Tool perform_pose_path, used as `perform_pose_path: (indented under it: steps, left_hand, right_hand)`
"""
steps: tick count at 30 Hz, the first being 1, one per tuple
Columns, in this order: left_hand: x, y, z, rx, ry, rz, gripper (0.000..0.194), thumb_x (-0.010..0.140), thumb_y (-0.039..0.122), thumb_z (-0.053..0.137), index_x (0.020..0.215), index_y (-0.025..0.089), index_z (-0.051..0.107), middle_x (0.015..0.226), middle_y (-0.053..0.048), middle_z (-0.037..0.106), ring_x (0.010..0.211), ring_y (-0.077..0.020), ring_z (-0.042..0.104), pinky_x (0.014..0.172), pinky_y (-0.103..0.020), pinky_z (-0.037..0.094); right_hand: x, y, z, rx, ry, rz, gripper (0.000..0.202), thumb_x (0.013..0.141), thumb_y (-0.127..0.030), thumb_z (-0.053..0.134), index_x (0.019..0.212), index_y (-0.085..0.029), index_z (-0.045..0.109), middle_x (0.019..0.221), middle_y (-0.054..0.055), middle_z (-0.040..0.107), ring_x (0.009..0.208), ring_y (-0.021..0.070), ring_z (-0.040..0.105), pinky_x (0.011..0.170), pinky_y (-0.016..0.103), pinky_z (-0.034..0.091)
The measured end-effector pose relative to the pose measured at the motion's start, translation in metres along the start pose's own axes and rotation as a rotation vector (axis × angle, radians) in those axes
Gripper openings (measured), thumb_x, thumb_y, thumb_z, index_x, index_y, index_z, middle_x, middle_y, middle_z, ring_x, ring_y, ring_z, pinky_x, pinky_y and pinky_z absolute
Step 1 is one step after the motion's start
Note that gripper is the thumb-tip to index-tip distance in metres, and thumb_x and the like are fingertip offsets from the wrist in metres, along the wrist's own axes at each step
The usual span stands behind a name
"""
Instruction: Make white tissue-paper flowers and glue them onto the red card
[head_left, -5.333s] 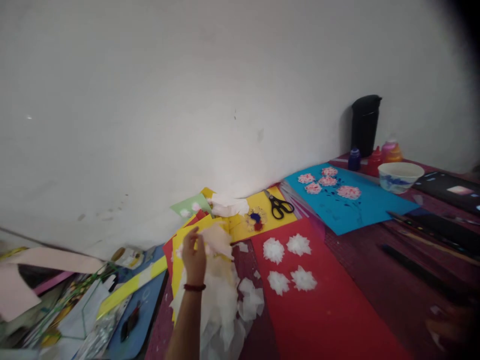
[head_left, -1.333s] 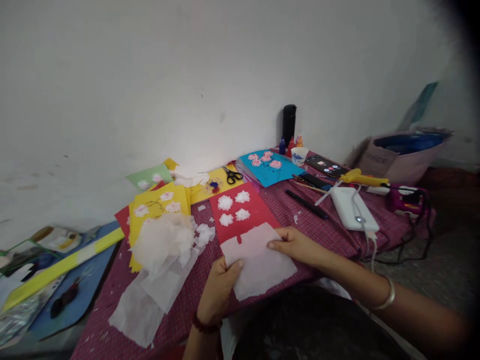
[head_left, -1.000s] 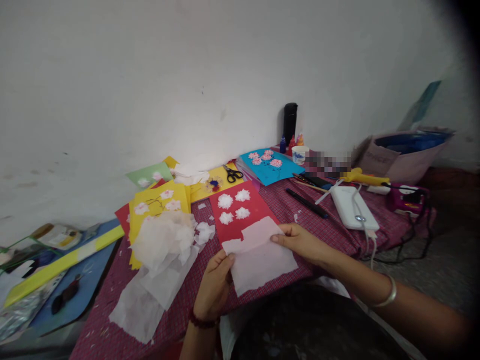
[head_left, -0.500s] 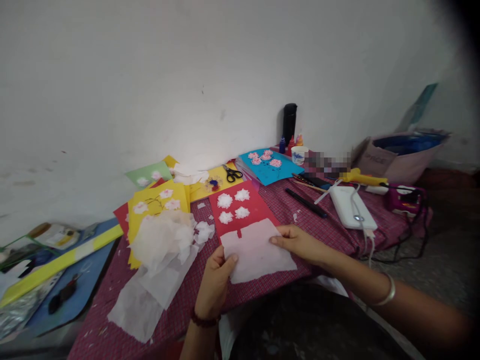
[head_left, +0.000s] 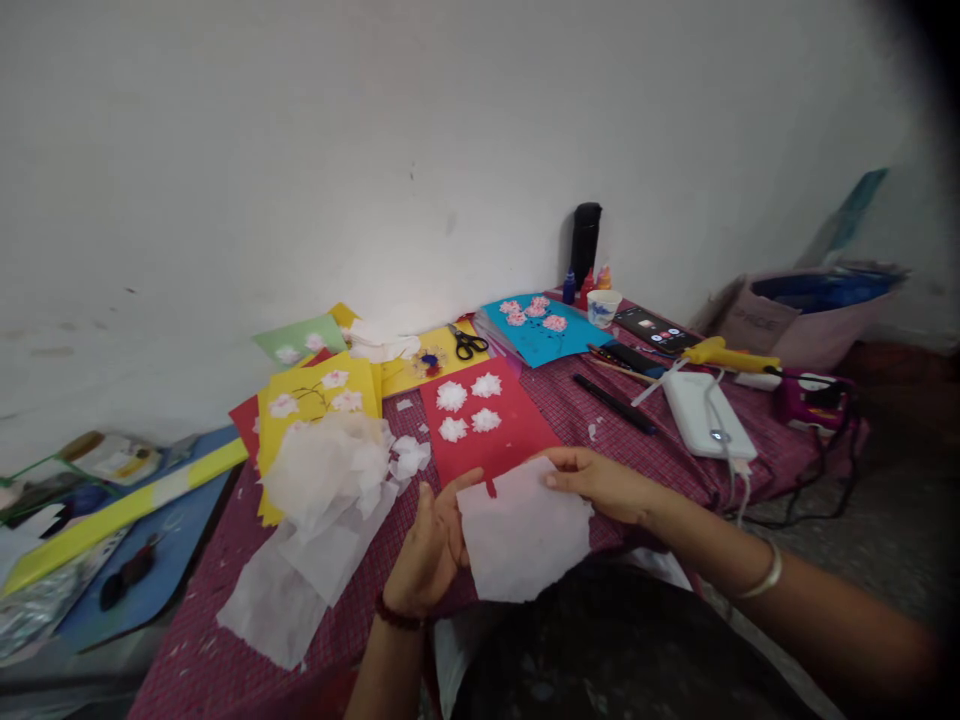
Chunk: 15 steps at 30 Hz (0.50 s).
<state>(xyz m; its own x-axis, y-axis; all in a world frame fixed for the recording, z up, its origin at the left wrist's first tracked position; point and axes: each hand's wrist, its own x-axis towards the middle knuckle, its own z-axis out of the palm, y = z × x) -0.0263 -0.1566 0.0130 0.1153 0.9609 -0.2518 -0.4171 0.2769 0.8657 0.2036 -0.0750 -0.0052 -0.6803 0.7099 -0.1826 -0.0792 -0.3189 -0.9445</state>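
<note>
A white sheet of tissue paper (head_left: pixel 525 535), with a torn notch in its top edge, hangs tilted over the front edge of the table. My right hand (head_left: pixel 596 484) pinches it at the upper right corner. At the sheet's left edge is my left hand (head_left: pixel 431 545), thumb lifted and fingers apart, with the fingers partly behind the paper. Just beyond lies a red card (head_left: pixel 517 410) bearing several white tissue flowers. To the left a heap of crumpled tissue (head_left: pixel 322 470) rests on yellow cards (head_left: pixel 319 375) decorated with pale pink flowers.
Black-handled scissors (head_left: pixel 469 345) lie on a yellow card behind. A blue card (head_left: pixel 570 345) with pink flowers is at the back. A black pen (head_left: pixel 615 404), white power bank (head_left: pixel 709 415), yellow glue gun (head_left: pixel 731 355), phone (head_left: pixel 656 330) and paper cup (head_left: pixel 603 308) are on the right.
My left hand has let go of the sheet's left side and opened, thumb raised. The sheet has tilted and dropped a little toward me, still in my right hand.
</note>
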Motion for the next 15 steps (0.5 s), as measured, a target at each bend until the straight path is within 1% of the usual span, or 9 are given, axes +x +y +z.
perform_pose_path:
  steps: [1,2,3,5,7,8,10,13,15]
  left_hand:
    - [-0.001,0.000,-0.002,-0.008,-0.009,-0.007,0.079,0.080,0.076,0.033,0.119,0.012,0.060,0.045,0.000,0.053,0.047,-0.0169,0.052,0.052,-0.028,0.043]
    - [-0.001,0.000,-0.003,-0.009,-0.018,-0.019,0.079,0.079,0.076,0.035,0.119,0.012,0.061,0.043,0.001,0.050,0.044,-0.0154,0.049,0.049,-0.026,0.040]
    - [-0.001,0.000,-0.004,0.003,-0.025,-0.030,0.076,0.079,0.074,0.040,0.119,0.013,0.060,0.047,0.001,0.052,0.045,-0.0142,0.048,0.048,-0.025,0.039]
    - [0.001,-0.003,-0.007,0.075,-0.032,-0.028,0.062,0.077,0.060,0.060,0.121,0.017,0.058,0.068,-0.002,0.064,0.053,-0.0132,0.054,0.050,-0.023,0.041]
    - [0.004,-0.006,-0.007,0.176,-0.050,0.014,0.058,0.072,0.040,0.073,0.124,0.021,0.055,0.090,-0.005,0.068,0.065,-0.0145,0.059,0.058,-0.023,0.045]
    - [0.006,-0.009,-0.007,0.223,-0.059,0.039,0.058,0.071,0.033,0.074,0.124,0.021,0.056,0.095,-0.006,0.068,0.070,-0.0160,0.061,0.062,-0.025,0.046]
    - [0.009,-0.013,-0.007,0.297,-0.062,0.069,0.048,0.071,0.029,0.072,0.116,0.016,0.061,0.093,-0.008,0.070,0.074,-0.0193,0.063,0.070,-0.030,0.048]
    - [0.012,-0.015,-0.009,0.366,0.015,0.116,0.029,0.076,0.030,0.066,0.100,0.013,0.068,0.087,-0.008,0.071,0.077,-0.0197,0.063,0.074,-0.030,0.048]
    - [0.013,-0.013,-0.012,0.414,0.077,0.161,0.027,0.082,0.034,0.058,0.101,0.016,0.066,0.090,-0.005,0.070,0.077,-0.0179,0.062,0.073,-0.028,0.047]
  right_hand:
    - [0.000,0.001,0.000,0.008,0.001,0.005,0.042,0.068,-0.043,0.075,0.097,-0.013,0.067,0.081,0.005,0.069,0.062,0.0127,0.062,0.056,0.023,0.046]
    - [0.001,0.002,-0.001,0.011,0.008,0.008,0.041,0.068,-0.043,0.075,0.095,-0.013,0.068,0.078,0.004,0.069,0.059,0.0117,0.060,0.055,0.022,0.045]
    - [0.001,0.004,-0.001,0.011,0.021,0.008,0.039,0.068,-0.043,0.074,0.092,-0.013,0.068,0.075,0.002,0.068,0.056,0.0105,0.059,0.053,0.021,0.043]
    - [0.002,0.006,-0.002,0.001,0.057,0.001,0.037,0.068,-0.044,0.074,0.088,-0.013,0.068,0.069,0.000,0.065,0.051,0.0086,0.055,0.049,0.020,0.040]
    - [0.004,0.006,-0.002,-0.022,0.099,-0.017,0.036,0.069,-0.045,0.073,0.086,-0.014,0.067,0.065,-0.003,0.062,0.048,0.0073,0.050,0.046,0.019,0.037]
    - [0.004,0.005,-0.002,-0.038,0.121,-0.030,0.036,0.069,-0.046,0.072,0.086,-0.014,0.067,0.063,-0.004,0.061,0.047,0.0068,0.048,0.045,0.019,0.035]
    - [0.005,0.004,-0.002,-0.077,0.162,-0.058,0.036,0.070,-0.047,0.070,0.087,-0.015,0.065,0.061,-0.005,0.057,0.045,0.0060,0.044,0.042,0.018,0.031]
    - [0.006,0.002,-0.003,-0.145,0.178,-0.080,0.033,0.073,-0.047,0.065,0.085,-0.015,0.064,0.058,-0.006,0.052,0.043,0.0059,0.041,0.040,0.018,0.030]
    - [0.005,0.001,-0.003,-0.198,0.156,-0.083,0.029,0.075,-0.044,0.063,0.082,-0.016,0.063,0.057,-0.006,0.052,0.043,0.0067,0.043,0.042,0.019,0.035]
